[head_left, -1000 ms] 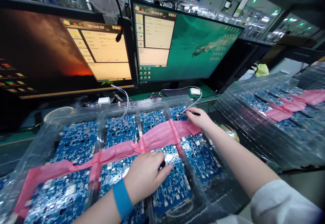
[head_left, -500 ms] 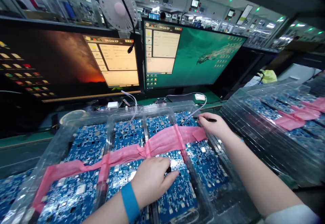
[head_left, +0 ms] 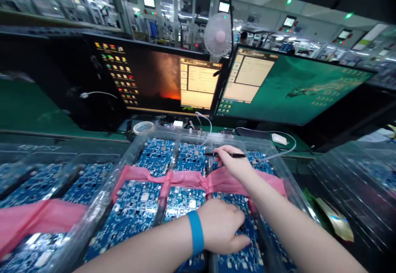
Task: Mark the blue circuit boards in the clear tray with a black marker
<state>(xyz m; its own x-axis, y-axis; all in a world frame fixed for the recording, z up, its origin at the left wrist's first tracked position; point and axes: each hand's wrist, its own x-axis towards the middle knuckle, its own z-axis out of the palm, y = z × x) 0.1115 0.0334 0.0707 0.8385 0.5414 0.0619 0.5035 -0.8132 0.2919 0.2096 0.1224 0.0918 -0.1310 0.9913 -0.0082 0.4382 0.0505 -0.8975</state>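
Observation:
My right hand (head_left: 232, 164) pinches a slim black pen (head_left: 239, 155), held nearly level. The pen's tip points left over a blue circuit board (head_left: 190, 153) in the back part of the clear plastic tray (head_left: 133, 149). Lower down, my left hand (head_left: 223, 226), with a blue wristband (head_left: 196, 232), rests over another blue circuit board (head_left: 238, 260). Its fingers are curled and the thumb is out; whatever they hold is hidden. A pink strip (head_left: 185, 179) lies across the boards and tray dividers, passing under my right hand and forearm.
Two monitors (head_left: 154, 79) stand behind the tray, with a small fan (head_left: 219, 36) above. A tape roll (head_left: 143, 128), a white box (head_left: 279, 139) and thin cables lie at the back. More trays stand left (head_left: 66, 157) and right (head_left: 343, 174).
My view has swung left, so the tray appears further right. My right hand has moved left across the boards, from the rightmost column toward the second, still holding the pen. My left hand remains curled.

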